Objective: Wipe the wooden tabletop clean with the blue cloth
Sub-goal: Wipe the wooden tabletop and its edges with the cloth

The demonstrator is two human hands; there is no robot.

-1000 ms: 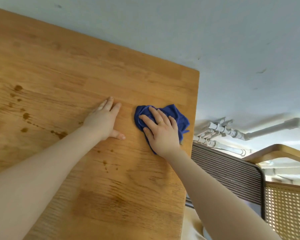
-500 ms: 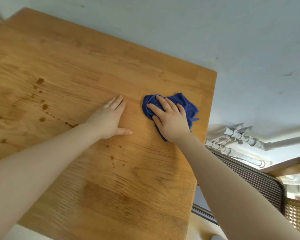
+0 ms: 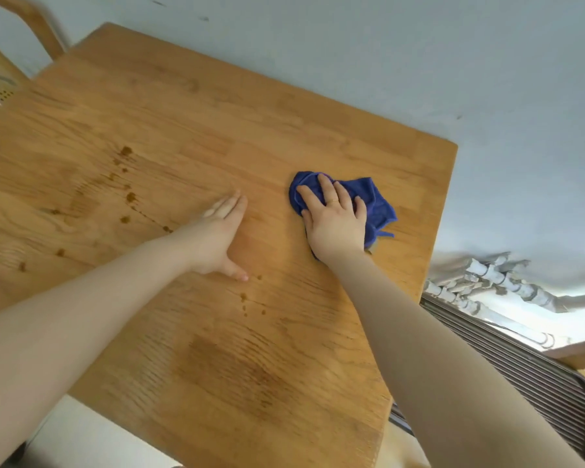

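Right hand flat, pressing blue cloth near wooden tabletop right edge; left hand flat, released, mid-table beside brown stains.

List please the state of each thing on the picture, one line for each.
blue cloth: bunched, flat on table under right hand
right hand: pressing cloth, fingers spread
left hand: flat on wood
wooden tabletop: brown spots left of the hands

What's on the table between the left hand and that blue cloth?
Nothing: the head view shows only bare wooden tabletop between the left hand and crumpled blue cloth.
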